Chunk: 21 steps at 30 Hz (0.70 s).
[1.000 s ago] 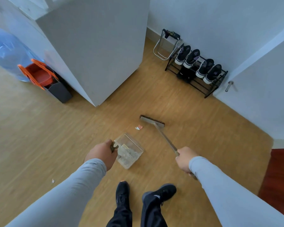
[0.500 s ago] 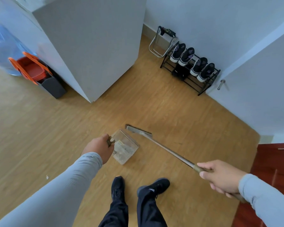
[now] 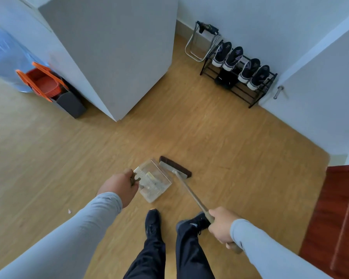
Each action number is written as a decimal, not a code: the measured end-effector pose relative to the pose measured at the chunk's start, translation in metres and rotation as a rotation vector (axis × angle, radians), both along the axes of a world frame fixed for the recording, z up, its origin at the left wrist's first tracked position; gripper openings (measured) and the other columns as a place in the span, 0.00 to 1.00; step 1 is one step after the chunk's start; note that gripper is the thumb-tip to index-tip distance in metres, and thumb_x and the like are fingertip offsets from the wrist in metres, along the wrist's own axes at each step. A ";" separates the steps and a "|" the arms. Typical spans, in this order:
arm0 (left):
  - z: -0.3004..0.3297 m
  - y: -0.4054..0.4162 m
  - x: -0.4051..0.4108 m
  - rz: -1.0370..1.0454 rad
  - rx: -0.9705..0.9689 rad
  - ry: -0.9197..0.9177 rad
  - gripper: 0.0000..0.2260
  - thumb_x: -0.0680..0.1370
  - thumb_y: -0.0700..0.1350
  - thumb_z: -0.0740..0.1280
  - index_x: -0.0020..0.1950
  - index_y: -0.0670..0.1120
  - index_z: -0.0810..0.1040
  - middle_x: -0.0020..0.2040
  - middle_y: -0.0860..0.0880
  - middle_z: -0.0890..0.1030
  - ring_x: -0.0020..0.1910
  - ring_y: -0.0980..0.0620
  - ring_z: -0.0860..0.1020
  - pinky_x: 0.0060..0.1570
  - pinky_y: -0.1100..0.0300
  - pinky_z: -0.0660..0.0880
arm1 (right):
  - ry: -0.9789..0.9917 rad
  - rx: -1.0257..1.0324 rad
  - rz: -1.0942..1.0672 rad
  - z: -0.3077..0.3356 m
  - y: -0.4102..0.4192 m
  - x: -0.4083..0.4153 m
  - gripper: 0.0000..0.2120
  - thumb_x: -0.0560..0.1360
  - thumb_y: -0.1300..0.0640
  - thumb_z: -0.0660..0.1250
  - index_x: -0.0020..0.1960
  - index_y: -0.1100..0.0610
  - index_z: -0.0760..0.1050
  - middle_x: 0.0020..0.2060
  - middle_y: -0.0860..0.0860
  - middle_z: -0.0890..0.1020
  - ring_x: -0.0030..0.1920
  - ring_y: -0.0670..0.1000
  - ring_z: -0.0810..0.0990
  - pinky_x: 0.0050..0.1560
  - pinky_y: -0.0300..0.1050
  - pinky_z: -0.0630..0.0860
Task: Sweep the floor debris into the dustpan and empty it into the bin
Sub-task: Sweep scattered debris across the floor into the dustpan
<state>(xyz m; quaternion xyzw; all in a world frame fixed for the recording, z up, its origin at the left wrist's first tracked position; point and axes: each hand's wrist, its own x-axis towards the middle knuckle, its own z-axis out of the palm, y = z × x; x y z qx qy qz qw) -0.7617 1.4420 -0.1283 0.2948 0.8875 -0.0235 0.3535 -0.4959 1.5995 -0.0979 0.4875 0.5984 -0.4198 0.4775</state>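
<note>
now the left hand (image 3: 119, 187) grips the handle of the clear dustpan (image 3: 154, 181), which sits on the wooden floor (image 3: 240, 158) just ahead of the person's shoes. right beside the dustpan's open mouth rests the broom (image 3: 175, 167) head, its stick gripped by the right hand (image 3: 222, 226). sweeping-in looks about finished; next likely comes lifting the dustpan level and carrying it to the dark bin (image 3: 71, 103), well away from the dustpan.
</note>
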 end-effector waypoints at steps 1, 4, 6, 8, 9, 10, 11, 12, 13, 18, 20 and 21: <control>0.000 -0.001 -0.001 -0.002 0.001 0.001 0.09 0.81 0.53 0.60 0.57 0.50 0.73 0.42 0.52 0.79 0.39 0.50 0.78 0.31 0.59 0.69 | 0.014 -0.020 -0.049 0.007 0.006 0.008 0.29 0.77 0.61 0.60 0.77 0.48 0.63 0.37 0.53 0.79 0.30 0.51 0.72 0.26 0.40 0.70; 0.001 -0.003 -0.006 -0.008 0.003 -0.005 0.09 0.81 0.53 0.60 0.57 0.51 0.73 0.42 0.53 0.79 0.39 0.50 0.78 0.33 0.58 0.71 | 0.073 -0.028 -0.258 0.031 0.043 0.037 0.31 0.78 0.59 0.65 0.78 0.45 0.62 0.30 0.51 0.77 0.23 0.46 0.69 0.22 0.39 0.67; -0.001 -0.006 -0.006 -0.001 0.020 -0.013 0.09 0.81 0.53 0.60 0.57 0.50 0.73 0.41 0.53 0.79 0.39 0.50 0.78 0.34 0.58 0.72 | 0.097 -0.031 -0.352 0.047 0.060 0.058 0.31 0.78 0.59 0.67 0.79 0.48 0.63 0.28 0.52 0.77 0.23 0.46 0.68 0.21 0.39 0.66; -0.001 -0.010 -0.005 0.005 0.029 -0.031 0.09 0.81 0.53 0.60 0.57 0.50 0.74 0.42 0.52 0.79 0.38 0.50 0.78 0.35 0.57 0.74 | 0.115 0.007 -0.394 0.056 0.064 0.072 0.31 0.78 0.60 0.68 0.78 0.49 0.63 0.28 0.53 0.76 0.22 0.48 0.68 0.21 0.39 0.66; 0.000 -0.014 -0.006 0.003 0.028 -0.040 0.09 0.81 0.53 0.60 0.57 0.50 0.74 0.42 0.52 0.79 0.39 0.50 0.79 0.36 0.57 0.75 | 0.119 0.034 -0.404 0.058 0.062 0.076 0.31 0.78 0.60 0.68 0.78 0.48 0.62 0.28 0.53 0.76 0.22 0.48 0.68 0.21 0.39 0.67; 0.002 -0.018 -0.008 0.001 0.026 -0.049 0.09 0.81 0.53 0.61 0.57 0.51 0.74 0.43 0.52 0.79 0.39 0.50 0.79 0.38 0.57 0.76 | 0.118 0.063 -0.404 0.058 0.058 0.077 0.32 0.78 0.60 0.68 0.79 0.48 0.62 0.29 0.54 0.77 0.22 0.49 0.68 0.22 0.40 0.67; 0.004 -0.022 -0.011 -0.002 0.028 -0.057 0.09 0.81 0.53 0.61 0.56 0.51 0.73 0.42 0.53 0.79 0.39 0.50 0.79 0.39 0.56 0.77 | 0.113 0.096 -0.392 0.056 0.054 0.076 0.32 0.78 0.59 0.68 0.79 0.47 0.62 0.30 0.54 0.77 0.23 0.49 0.69 0.23 0.40 0.68; 0.007 -0.027 -0.015 -0.012 0.027 -0.062 0.08 0.81 0.53 0.61 0.55 0.52 0.73 0.42 0.53 0.79 0.39 0.51 0.78 0.39 0.57 0.77 | 0.107 0.134 -0.377 0.051 0.049 0.073 0.32 0.77 0.58 0.67 0.79 0.46 0.62 0.30 0.54 0.77 0.23 0.49 0.69 0.24 0.40 0.68; 0.009 -0.031 -0.021 -0.031 0.020 -0.060 0.06 0.81 0.54 0.62 0.53 0.52 0.72 0.41 0.54 0.79 0.38 0.52 0.78 0.38 0.57 0.76 | 0.094 0.172 -0.361 0.044 0.045 0.068 0.31 0.78 0.58 0.66 0.79 0.46 0.62 0.31 0.55 0.77 0.24 0.49 0.70 0.24 0.40 0.68; 0.010 -0.042 -0.023 -0.155 -0.055 -0.044 0.06 0.81 0.56 0.62 0.50 0.54 0.71 0.39 0.55 0.78 0.36 0.54 0.77 0.32 0.60 0.72 | 0.000 0.258 -0.128 0.000 0.015 0.027 0.26 0.77 0.61 0.59 0.74 0.54 0.67 0.42 0.55 0.81 0.36 0.55 0.79 0.32 0.44 0.75; 0.007 -0.041 -0.017 -0.172 -0.059 -0.016 0.06 0.81 0.56 0.61 0.49 0.54 0.71 0.39 0.55 0.77 0.34 0.55 0.75 0.28 0.61 0.67 | -0.028 0.169 -0.049 -0.009 -0.005 0.015 0.25 0.75 0.65 0.58 0.72 0.59 0.70 0.39 0.57 0.81 0.35 0.57 0.78 0.33 0.45 0.76; 0.007 -0.040 -0.015 -0.179 -0.058 -0.006 0.07 0.81 0.56 0.61 0.50 0.53 0.71 0.39 0.54 0.77 0.34 0.55 0.75 0.28 0.61 0.66 | -0.024 0.118 -0.034 -0.009 -0.014 0.013 0.25 0.75 0.65 0.59 0.72 0.59 0.69 0.36 0.57 0.80 0.33 0.56 0.77 0.33 0.45 0.76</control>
